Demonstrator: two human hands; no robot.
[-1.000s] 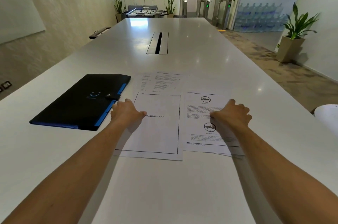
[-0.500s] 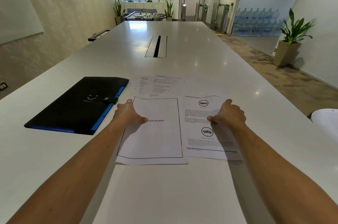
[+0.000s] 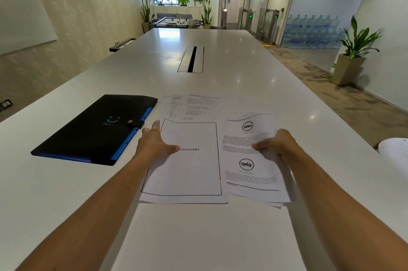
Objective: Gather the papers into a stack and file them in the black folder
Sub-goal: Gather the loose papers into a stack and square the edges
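A closed black folder (image 3: 95, 129) with a blue edge lies on the white table (image 3: 198, 237) at the left. Beside it lies a bordered sheet headed BIBLIOGRAPHY (image 3: 187, 171); my left hand (image 3: 154, 144) rests flat on its left edge, thumb on the page. To the right, a printed sheet with car icons (image 3: 249, 173) curls up at its far end, pinched at its right edge by my right hand (image 3: 276, 144). More sheets show under its near corner. Two text pages (image 3: 194, 106) lie farther back, untouched.
A cable slot (image 3: 191, 59) sits in the table's middle farther away. A white rounded object (image 3: 395, 155) pokes in at the right edge. Potted plants, water bottles and a foosball table stand beyond the table.
My right hand has closed on the right sheet's edge and lifted it, so its far end now curls up. My left hand has spread flatter on the bibliography sheet.
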